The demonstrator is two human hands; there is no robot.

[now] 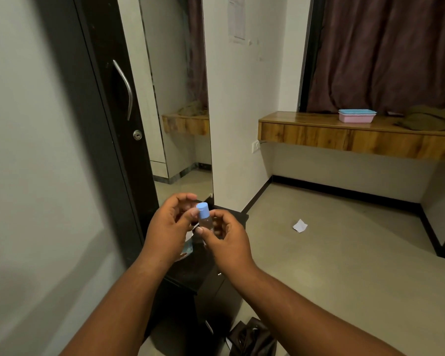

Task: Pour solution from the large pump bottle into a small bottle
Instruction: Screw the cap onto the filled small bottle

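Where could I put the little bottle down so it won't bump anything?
The wooden shelf is bare from its left end up to the pink and blue boxes; beyond them lies olive cloth. The black cabinet top under both hands shows a dark bare patch near its front edge; something blue and white lies by the left hand.
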